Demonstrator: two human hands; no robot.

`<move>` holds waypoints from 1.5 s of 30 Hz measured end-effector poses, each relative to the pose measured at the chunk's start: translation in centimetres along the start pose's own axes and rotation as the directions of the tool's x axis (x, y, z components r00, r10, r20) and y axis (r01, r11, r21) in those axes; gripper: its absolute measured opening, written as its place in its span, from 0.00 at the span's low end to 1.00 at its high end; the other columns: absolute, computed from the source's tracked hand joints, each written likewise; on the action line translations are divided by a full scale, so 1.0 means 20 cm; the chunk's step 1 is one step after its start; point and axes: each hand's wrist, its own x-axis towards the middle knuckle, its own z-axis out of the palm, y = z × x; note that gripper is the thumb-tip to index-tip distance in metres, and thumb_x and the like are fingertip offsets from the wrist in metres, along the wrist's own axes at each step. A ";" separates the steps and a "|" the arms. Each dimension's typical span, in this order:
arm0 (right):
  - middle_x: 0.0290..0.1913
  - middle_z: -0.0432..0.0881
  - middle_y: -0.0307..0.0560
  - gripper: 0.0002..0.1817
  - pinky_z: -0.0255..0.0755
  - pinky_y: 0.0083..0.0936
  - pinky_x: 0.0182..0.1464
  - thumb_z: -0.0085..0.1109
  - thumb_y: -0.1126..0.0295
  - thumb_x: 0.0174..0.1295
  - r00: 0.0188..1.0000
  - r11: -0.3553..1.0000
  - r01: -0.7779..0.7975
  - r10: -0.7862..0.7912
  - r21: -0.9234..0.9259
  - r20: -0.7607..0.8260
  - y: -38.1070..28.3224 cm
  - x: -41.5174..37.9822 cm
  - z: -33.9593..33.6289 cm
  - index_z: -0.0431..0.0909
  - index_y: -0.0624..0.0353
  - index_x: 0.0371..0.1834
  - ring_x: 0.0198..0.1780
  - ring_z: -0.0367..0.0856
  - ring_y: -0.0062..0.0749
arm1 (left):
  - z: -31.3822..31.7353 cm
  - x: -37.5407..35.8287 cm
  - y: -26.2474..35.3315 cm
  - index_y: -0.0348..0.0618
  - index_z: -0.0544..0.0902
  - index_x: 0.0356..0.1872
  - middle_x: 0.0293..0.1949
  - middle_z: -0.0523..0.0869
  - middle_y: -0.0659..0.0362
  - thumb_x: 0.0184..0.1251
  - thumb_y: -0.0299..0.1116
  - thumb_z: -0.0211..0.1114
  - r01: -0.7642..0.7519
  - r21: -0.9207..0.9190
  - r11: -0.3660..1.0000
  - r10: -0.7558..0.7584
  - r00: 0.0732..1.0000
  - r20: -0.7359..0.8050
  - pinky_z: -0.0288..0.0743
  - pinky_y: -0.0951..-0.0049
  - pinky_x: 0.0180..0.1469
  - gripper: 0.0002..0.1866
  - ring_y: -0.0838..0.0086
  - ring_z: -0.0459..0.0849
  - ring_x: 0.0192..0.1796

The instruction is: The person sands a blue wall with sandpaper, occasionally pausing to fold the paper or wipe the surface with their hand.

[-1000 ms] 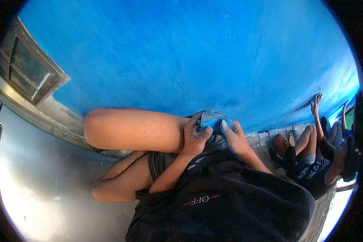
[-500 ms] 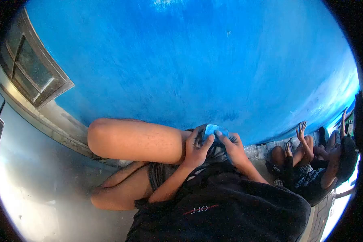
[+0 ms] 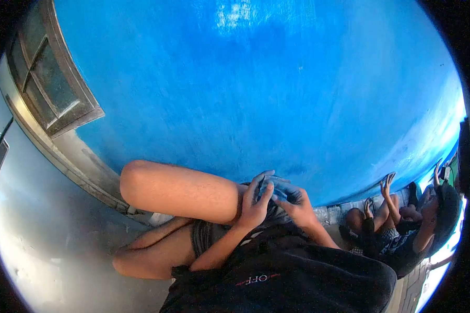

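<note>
Blue wall (image 3: 256, 88) fills background. Shirt (image 3: 297, 276) print reads "OFF", inverted. Left hand (image 3: 254, 204) and right hand (image 3: 293, 204) both clamped on cloth (image 3: 278, 186) at knee (image 3: 141, 182); cloth mostly hidden by fingers, detail unclear.

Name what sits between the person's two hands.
In the head view, a small blue-grey cloth is pinched between the left hand and the right hand.

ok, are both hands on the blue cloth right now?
Yes. The left hand and the right hand both grip the small blue cloth, bunched between them beside the raised knee.
</note>
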 end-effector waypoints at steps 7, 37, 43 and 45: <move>0.65 0.78 0.47 0.29 0.65 0.29 0.69 0.62 0.82 0.62 0.993 0.988 -0.052 0.036 0.143 0.112 0.00 -0.01 -0.03 0.71 0.67 0.68 0.65 0.73 0.29 | 0.01 -0.01 0.03 0.34 0.73 0.63 0.52 0.85 0.54 0.79 0.35 0.58 0.044 -0.002 0.999 -0.044 0.999 0.005 0.74 0.72 0.59 0.19 0.74 0.81 0.54; 0.67 0.77 0.49 0.29 0.66 0.33 0.71 0.63 0.84 0.60 0.999 0.982 -0.043 0.040 0.183 0.020 -0.08 -0.02 -0.07 0.72 0.65 0.68 0.67 0.74 0.32 | 0.05 -0.02 -0.02 0.36 0.67 0.65 0.54 0.79 0.52 0.74 0.38 0.65 -0.127 0.134 0.983 0.153 0.966 -0.210 0.69 0.71 0.59 0.26 0.71 0.77 0.57; 0.69 0.74 0.53 0.35 0.67 0.34 0.71 0.63 0.86 0.56 1.000 0.959 -0.016 0.022 0.281 -0.016 -0.12 -0.02 -0.07 0.67 0.67 0.71 0.70 0.73 0.37 | 0.00 0.01 -0.05 0.37 0.79 0.52 0.46 0.81 0.56 0.72 0.38 0.67 -0.342 0.354 0.870 0.364 0.931 0.005 0.71 0.70 0.53 0.17 0.72 0.78 0.49; 0.70 0.74 0.54 0.35 0.67 0.34 0.71 0.63 0.85 0.56 1.000 0.971 -0.022 0.021 0.237 0.005 -0.10 -0.02 -0.10 0.67 0.67 0.71 0.70 0.73 0.37 | 0.02 -0.01 -0.02 0.36 0.81 0.48 0.44 0.82 0.54 0.72 0.37 0.67 -0.237 0.280 0.930 0.247 0.969 0.000 0.72 0.69 0.52 0.15 0.70 0.79 0.47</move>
